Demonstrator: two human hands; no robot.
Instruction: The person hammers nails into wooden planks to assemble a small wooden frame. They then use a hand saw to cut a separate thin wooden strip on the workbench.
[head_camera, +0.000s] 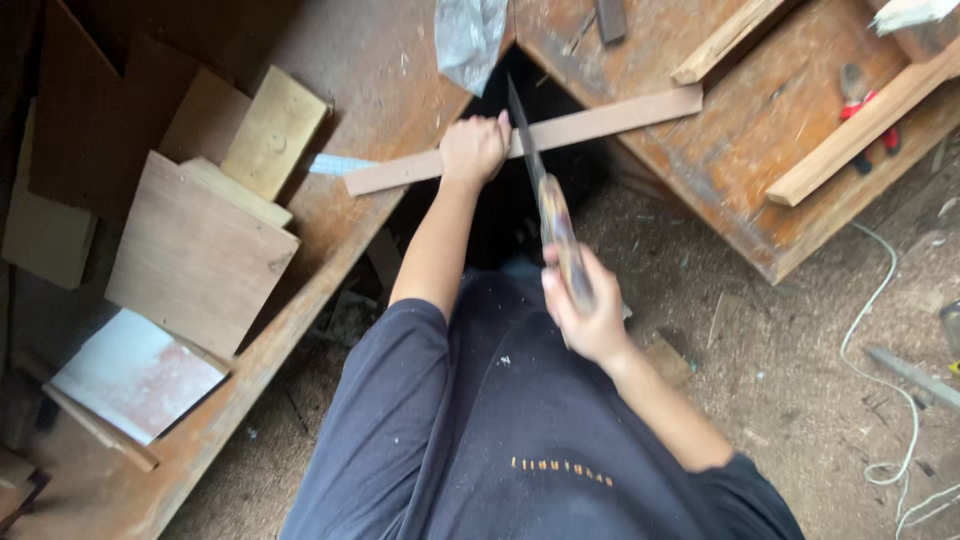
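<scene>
I see the wooden surface (380, 70) in two parts with a dark gap between them, and a long thin wooden strip (600, 122) bridging that gap. The strip's long axis runs from lower left to upper right, one end resting on the left surface near a stack of plywood offcuts (195, 250), the other pointing toward the loose battens (860, 125) on the right part.

My left hand (472, 150) is clenched around the strip just beside the cut line, pinning it down. My right hand (590, 310) is closed on the handle of a hand saw (548, 200), whose blade crosses the strip almost at right angles, tip pointing away from me into the gap.

The risks, as I judge them: the left fingers sit very near the blade, so a jump of the teeth could reach them. The strip is unsupported over the gap, so it could flex, pinch the blade, or splinter as the cut deepens. The freed end could drop to the floor (800, 380).
</scene>
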